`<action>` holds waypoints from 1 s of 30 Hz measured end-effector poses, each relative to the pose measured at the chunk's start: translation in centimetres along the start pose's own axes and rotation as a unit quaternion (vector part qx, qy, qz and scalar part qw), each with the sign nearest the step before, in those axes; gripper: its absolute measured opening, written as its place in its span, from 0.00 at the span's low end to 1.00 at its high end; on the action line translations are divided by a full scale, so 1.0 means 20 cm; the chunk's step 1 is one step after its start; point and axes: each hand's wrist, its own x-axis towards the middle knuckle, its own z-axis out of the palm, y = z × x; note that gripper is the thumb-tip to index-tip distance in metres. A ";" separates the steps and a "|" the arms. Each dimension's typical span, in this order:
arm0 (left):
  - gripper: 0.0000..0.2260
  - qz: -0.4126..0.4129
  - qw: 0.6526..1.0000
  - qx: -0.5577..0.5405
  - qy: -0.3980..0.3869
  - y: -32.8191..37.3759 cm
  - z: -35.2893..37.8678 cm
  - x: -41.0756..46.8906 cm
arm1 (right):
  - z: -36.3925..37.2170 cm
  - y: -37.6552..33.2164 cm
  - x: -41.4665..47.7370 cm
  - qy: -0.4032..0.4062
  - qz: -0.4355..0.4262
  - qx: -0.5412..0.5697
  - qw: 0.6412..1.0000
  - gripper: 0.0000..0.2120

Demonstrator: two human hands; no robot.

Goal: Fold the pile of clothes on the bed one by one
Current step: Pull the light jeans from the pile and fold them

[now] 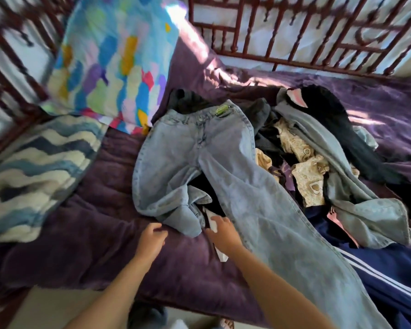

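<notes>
Head view: the left hand (152,236) has loosely curled fingers and holds nothing. It is just beside the bunched leg (176,210) of the jeans (199,148). The right hand (222,231) reaches forward between the two legs, onto a white strip (221,256) that lies there. I cannot tell if its fingers pinch anything.

The jeans lie on top of the pile (306,162), near the middle of the bed (93,245). The waist (214,115) is at the far end. The long leg (282,233) runs down toward the person and hangs over the bed's near edge.

Jeans cloth looks thick and a bit heavy. It is soft, so it will flop, but it should not slip or break. I think a good hold is the waist with both hands, or one hem in each hand. The bunched leg needs pulling straight first.

Left of the jeans is bare purple cover, good room for folding. Two pillows (114,62) sit beyond it. On the right, more clothes crowd in, and blue pants (389,281) touch the long leg. A rail (294,32) closes the far side.
</notes>
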 end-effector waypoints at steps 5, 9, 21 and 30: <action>0.13 0.047 0.998 0.042 -0.028 0.05 -0.27 0.26 | 0.10 -0.25 0.28 0.057 0.074 0.065 0.993 0.21; 0.14 0.056 0.994 0.086 -0.036 0.05 -0.51 0.48 | 0.09 -0.35 0.50 0.100 0.125 0.057 0.985 0.26; 0.30 0.234 0.879 0.362 -0.206 0.10 -0.39 0.61 | 0.05 -0.37 0.31 0.135 0.180 0.080 0.971 0.14; 0.15 0.354 0.807 0.400 -0.250 0.08 -0.14 0.42 | -0.32 -0.08 -0.36 0.390 0.261 0.253 0.846 0.12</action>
